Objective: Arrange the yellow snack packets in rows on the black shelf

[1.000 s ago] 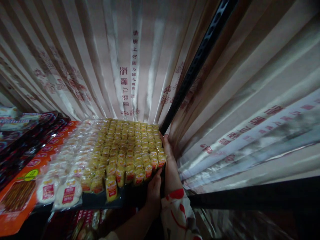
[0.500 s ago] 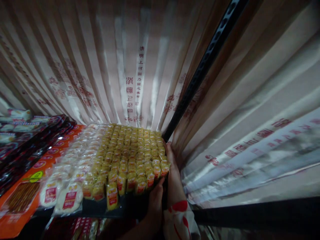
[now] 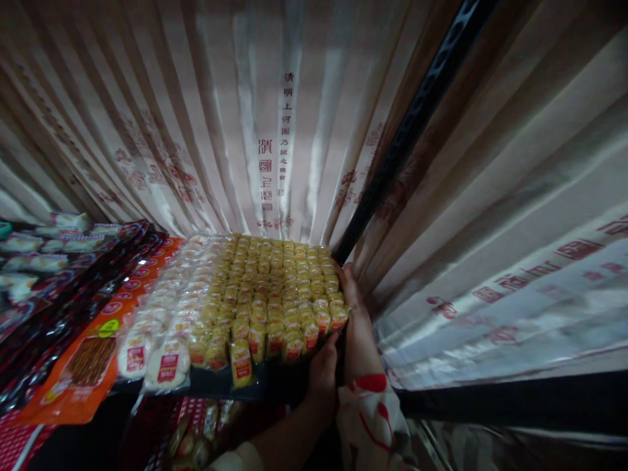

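Observation:
Rows of small yellow snack packs with red labels stand close together on a dark shelf. At the right end of these rows are both my hands. My right hand reaches along their right side, its fingers stretched out and partly hidden by the packs. Just below the front right corner is my left hand, with its thumb pointing up near the nearest packs. Its other fingers are hidden in shadow, so I cannot see whether it grips anything. One yellow pack juts out at the front.
White round packaged crackers stand in rows on the left, beside orange snack bags and dark shiny packets. A pleated printed curtain hangs behind. A black perforated post slants up at the right. More packets lie lower down.
The whole view has shifted, so the packs and my hands appear further right. Both hands stay at the right end of the yellow rows, with no clear change in their hold.

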`<state>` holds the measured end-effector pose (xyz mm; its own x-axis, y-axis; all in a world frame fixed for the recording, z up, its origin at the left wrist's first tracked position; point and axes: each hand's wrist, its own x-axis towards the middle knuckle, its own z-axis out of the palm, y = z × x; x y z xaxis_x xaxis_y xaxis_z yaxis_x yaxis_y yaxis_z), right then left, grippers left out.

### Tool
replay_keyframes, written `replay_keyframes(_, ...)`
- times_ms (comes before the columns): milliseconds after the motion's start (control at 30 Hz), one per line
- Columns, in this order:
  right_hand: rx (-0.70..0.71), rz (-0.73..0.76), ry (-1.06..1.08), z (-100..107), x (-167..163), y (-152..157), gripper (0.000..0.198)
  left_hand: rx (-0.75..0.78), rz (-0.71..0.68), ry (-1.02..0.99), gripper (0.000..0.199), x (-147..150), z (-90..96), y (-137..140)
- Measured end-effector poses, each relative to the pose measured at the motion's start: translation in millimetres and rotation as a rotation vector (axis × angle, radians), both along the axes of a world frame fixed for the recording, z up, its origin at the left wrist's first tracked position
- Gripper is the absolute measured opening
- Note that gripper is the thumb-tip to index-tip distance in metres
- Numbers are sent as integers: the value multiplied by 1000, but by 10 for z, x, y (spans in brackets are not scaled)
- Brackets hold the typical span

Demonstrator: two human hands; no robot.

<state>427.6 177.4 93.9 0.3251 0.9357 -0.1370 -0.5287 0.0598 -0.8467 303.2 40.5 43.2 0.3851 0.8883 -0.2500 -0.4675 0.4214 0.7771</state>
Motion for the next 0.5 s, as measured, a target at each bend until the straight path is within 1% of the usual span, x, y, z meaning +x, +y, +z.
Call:
replay_keyframes(67,-28,-13,9,9,24,-2,56,28,3,14,76,-11,-6,3)
replay_keyframes(167,-31,-80,-29,61,31,-14,55,69,6,29,75,-24,18,-2)
replay_keyframes(300,-62,-174,-86,138,70,-79,47,82,27,37,76,-22,37,-7)
replay_keyframes(400,-120,-245,-148,206,103,-179,37,88,28,29,73,-17,19,-9)
replay_keyframes(500,-141,-378,-210,282,43,-322,31,74,40,37,67,-14,-6,-14)
